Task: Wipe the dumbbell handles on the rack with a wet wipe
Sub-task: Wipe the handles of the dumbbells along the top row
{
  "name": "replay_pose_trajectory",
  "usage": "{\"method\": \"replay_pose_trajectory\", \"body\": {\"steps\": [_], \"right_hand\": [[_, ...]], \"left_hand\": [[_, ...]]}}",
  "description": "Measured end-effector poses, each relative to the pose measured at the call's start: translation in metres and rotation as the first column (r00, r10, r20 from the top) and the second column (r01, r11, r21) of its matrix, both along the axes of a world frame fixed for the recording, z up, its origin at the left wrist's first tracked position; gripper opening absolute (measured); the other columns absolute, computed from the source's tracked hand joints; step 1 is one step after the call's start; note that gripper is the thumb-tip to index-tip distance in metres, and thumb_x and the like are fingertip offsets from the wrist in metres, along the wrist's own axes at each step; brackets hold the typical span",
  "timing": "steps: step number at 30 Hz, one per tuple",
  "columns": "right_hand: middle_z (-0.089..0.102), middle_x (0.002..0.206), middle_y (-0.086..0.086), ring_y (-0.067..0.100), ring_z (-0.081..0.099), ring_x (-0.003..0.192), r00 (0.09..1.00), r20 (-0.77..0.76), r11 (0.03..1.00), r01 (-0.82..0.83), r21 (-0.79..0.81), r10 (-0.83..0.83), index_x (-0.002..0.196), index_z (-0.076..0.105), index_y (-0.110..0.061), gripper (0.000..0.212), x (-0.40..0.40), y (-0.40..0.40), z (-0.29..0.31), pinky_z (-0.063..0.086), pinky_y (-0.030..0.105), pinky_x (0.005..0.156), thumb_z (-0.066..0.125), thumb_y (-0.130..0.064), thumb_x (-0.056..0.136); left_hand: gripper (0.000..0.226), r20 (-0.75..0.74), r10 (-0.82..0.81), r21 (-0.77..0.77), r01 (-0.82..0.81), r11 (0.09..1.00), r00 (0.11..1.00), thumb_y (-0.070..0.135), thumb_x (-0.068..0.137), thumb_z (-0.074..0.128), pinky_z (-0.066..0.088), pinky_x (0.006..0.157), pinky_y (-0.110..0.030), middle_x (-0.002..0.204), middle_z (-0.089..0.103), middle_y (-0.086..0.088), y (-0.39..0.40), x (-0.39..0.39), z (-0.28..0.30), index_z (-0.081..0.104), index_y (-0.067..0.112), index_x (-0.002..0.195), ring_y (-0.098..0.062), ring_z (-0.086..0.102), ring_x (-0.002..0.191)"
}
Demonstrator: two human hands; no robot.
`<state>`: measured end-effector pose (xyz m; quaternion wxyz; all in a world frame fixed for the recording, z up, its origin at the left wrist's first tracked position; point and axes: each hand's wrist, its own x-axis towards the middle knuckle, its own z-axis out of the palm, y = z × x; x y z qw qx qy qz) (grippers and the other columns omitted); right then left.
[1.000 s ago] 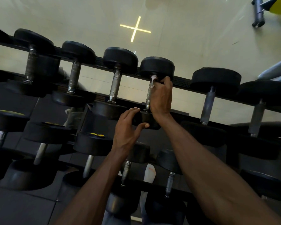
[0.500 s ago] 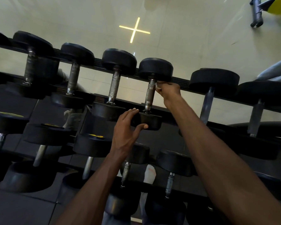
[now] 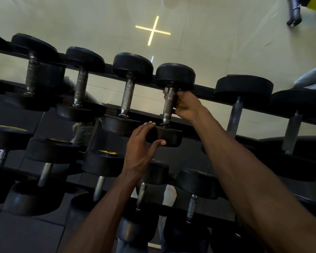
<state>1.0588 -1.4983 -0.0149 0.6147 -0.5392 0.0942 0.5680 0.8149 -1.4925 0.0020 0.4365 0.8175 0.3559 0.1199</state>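
On the top tier of the black rack [image 3: 202, 91] lies a dumbbell with a knurled steel handle [image 3: 168, 105] and black round heads. My right hand [image 3: 185, 105] is wrapped round the far side of this handle from underneath, fingers curled behind it. The wet wipe is hidden in that hand. My left hand [image 3: 141, 148] grips the near head [image 3: 169, 136] of the same dumbbell, fingers over its top and thumb on its front face. More dumbbells sit in the row to the left [image 3: 128, 95] and right [image 3: 234, 114].
Two lower tiers of dumbbells [image 3: 102, 161] fill the space beneath my arms. Behind the rack a mirror [image 3: 208, 42] reflects a yellow cross-shaped light [image 3: 152, 31]. Gym equipment [image 3: 294, 13] shows at the top right. A white shoe [image 3: 170, 195] is below.
My right hand slid from the top of the handle to its far end, then came round the handle's right side and underside. The left hand stayed on the near head.
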Motion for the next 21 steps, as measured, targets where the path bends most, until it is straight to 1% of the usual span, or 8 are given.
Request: {"method": "replay_pose_trajectory", "body": {"steps": [2,4,7,11,14,16,18,21], "right_hand": [[0.074,0.107,0.008,0.019,0.067,0.097,0.995,-0.071,0.994,0.075,0.074,-0.069,0.124,0.067,-0.008,0.032,-0.003,0.005,-0.001,0.050,0.034,0.093,0.046,-0.010,0.099],[0.072,0.102,0.012,0.020,0.067,0.088,0.988,-0.073,0.985,0.144,0.099,-0.137,0.134,0.061,0.000,0.038,-0.006,0.006,-0.002,0.054,0.031,0.086,0.045,-0.008,0.101],[0.072,0.109,0.016,0.022,0.070,0.091,0.987,0.015,0.986,0.158,0.046,-0.159,0.131,0.061,0.003,0.036,-0.018,-0.008,-0.010,0.057,0.031,0.082,0.039,-0.006,0.103],[0.070,0.119,0.018,0.026,0.066,0.106,0.998,0.061,1.000,0.011,-0.010,-0.011,0.131,0.062,0.004,0.037,-0.028,-0.029,-0.018,0.055,0.037,0.097,0.042,-0.007,0.102],[0.065,0.122,0.025,0.029,0.063,0.106,0.984,0.163,0.997,0.074,0.008,-0.075,0.135,0.055,0.011,0.040,0.003,-0.006,-0.010,0.058,0.031,0.082,0.044,0.005,0.097],[0.067,0.121,0.027,0.027,0.068,0.101,0.979,0.177,0.994,0.106,0.005,-0.105,0.129,0.057,0.010,0.037,0.011,0.004,-0.008,0.059,0.032,0.080,0.044,0.008,0.095],[0.068,0.121,0.023,0.025,0.068,0.099,0.983,0.176,0.998,0.048,-0.030,-0.042,0.126,0.061,0.007,0.034,-0.002,-0.006,-0.010,0.059,0.033,0.083,0.044,0.004,0.097],[0.067,0.119,0.023,0.029,0.064,0.101,0.971,0.174,0.984,-0.145,-0.104,0.162,0.120,0.063,0.008,0.031,-0.017,-0.027,-0.013,0.055,0.038,0.095,0.046,0.003,0.095]], "left_hand": [[0.068,0.006,0.000,0.007,0.000,1.000,1.000,0.050,0.084,0.072,0.044,0.115,-0.042,0.147,0.055,-0.002,0.000,0.000,0.000,0.058,0.016,0.142,-0.018,0.048,0.139],[0.066,0.016,0.002,0.011,-0.002,1.000,1.000,0.047,0.084,0.075,0.045,0.114,-0.041,0.146,0.056,-0.002,0.000,0.000,-0.001,0.059,0.016,0.141,-0.018,0.049,0.139],[0.068,0.008,-0.001,0.010,0.001,1.000,1.000,0.048,0.084,0.075,0.045,0.114,-0.041,0.147,0.055,-0.001,0.000,0.000,-0.003,0.058,0.017,0.142,-0.017,0.049,0.139],[0.071,0.008,-0.002,-0.007,0.002,1.000,1.000,0.053,0.084,0.071,0.046,0.113,-0.044,0.148,0.054,-0.002,0.000,-0.001,-0.001,0.057,0.017,0.143,-0.018,0.048,0.139],[0.069,0.020,0.004,-0.014,-0.004,1.000,1.000,0.052,0.083,0.071,0.045,0.114,-0.042,0.147,0.055,-0.001,0.000,-0.001,-0.001,0.059,0.016,0.141,-0.017,0.049,0.139],[0.069,0.014,0.011,-0.016,-0.011,1.000,1.000,0.052,0.083,0.072,0.045,0.114,-0.041,0.147,0.055,0.000,0.000,0.000,-0.002,0.059,0.017,0.141,-0.016,0.049,0.139],[0.068,0.015,0.008,-0.006,-0.008,1.000,1.000,0.051,0.084,0.073,0.045,0.114,-0.041,0.147,0.055,0.000,0.000,-0.001,-0.003,0.059,0.017,0.141,-0.016,0.049,0.139],[0.066,0.019,0.005,0.008,-0.005,1.000,1.000,0.047,0.084,0.075,0.046,0.113,-0.042,0.146,0.056,-0.001,-0.001,-0.001,-0.003,0.059,0.017,0.140,-0.017,0.050,0.138]]}}
